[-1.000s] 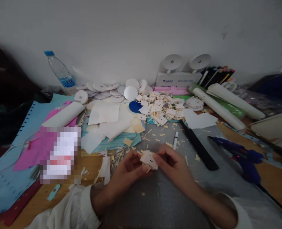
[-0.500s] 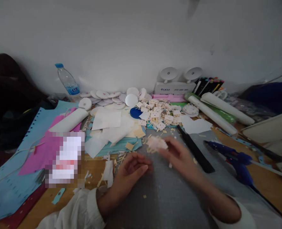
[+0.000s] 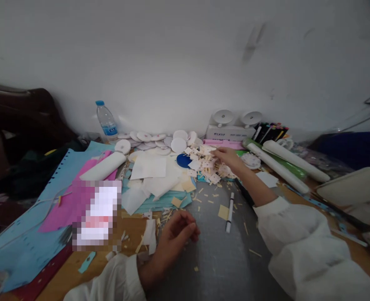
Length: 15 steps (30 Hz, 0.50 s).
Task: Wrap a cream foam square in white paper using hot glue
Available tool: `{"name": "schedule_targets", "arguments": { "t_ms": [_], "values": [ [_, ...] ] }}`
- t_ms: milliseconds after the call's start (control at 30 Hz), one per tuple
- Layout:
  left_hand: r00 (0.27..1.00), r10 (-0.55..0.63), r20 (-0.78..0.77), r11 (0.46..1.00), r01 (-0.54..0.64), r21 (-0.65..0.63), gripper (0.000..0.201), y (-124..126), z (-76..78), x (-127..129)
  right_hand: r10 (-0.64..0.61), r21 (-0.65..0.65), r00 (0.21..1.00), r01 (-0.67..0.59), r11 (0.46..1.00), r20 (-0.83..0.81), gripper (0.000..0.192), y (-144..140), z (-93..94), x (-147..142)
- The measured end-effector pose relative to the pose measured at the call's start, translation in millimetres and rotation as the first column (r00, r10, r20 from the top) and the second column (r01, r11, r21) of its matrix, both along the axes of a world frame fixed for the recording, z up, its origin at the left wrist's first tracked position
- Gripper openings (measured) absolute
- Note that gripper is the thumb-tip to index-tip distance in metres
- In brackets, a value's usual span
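Note:
At the back of the grey mat [image 3: 213, 255], my right hand [image 3: 226, 157] reaches over a heap of small cream squares with tiny dark marks and thin strips [image 3: 207, 164]. Its fingertips are closed at the edge of a small cream square [image 3: 208, 149] on top of the heap. My left hand [image 3: 180, 232] rests at the mat's left side, fingers loosely curled, with nothing visible in it. A white marker pen [image 3: 230, 213] lies on the mat beside a tan paper square [image 3: 223, 212]. Loose narrow strips are scattered around them.
White round discs [image 3: 141, 138] line the wall beside a water bottle [image 3: 107, 121]. Paper sheets [image 3: 149, 166] and a blue lid [image 3: 183, 161] lie left of the heap. White rolls [image 3: 277, 167] are at the right. A black bar [image 3: 244, 191] is partly behind my right arm.
My right hand has moved forward from the mat to the heap. A pale clump near it is no longer on the mat; the marker and tan square now show. My left hand stays nearly still.

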<state>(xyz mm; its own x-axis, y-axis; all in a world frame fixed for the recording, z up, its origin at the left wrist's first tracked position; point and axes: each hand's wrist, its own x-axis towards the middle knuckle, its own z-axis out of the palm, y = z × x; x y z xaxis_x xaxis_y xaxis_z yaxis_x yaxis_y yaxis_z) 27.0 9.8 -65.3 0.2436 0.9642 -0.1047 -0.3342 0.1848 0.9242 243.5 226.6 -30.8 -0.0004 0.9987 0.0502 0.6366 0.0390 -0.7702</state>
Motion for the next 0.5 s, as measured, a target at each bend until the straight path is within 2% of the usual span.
{"name": "schedule_targets", "arguments": {
  "t_ms": [133, 267, 367, 500],
  "values": [
    [1.0, 0.015, -0.005, 1.0, -0.015, -0.008, 0.022, 1.5, 3.0, -1.1, -0.062, 0.07, 0.973, 0.047, 0.996, 0.222, 0.031, 11.5, -4.9, 1.3],
    [1.0, 0.023, -0.004, 1.0, -0.023, -0.019, 0.023, 2.2, 5.4, -3.2, -0.15, 0.188, 0.906, 0.08, 0.979, 0.396, 0.035, 5.4, -6.9, 7.6],
    [1.0, 0.02, -0.009, 1.0, -0.02, -0.02, 0.022, 2.0, 6.3, -4.4, -0.087, 0.177, 0.859, -0.004, 0.984, 0.504, 0.056, -7.2, -13.4, 9.8],
    [0.999, -0.008, -0.033, 0.999, 0.007, -0.031, 0.021, 1.5, 6.6, -4.3, 0.073, 0.049, 0.799, -0.127, 0.991, 0.597, 0.094, -16.5, -25.2, 5.1]
  ]
}}
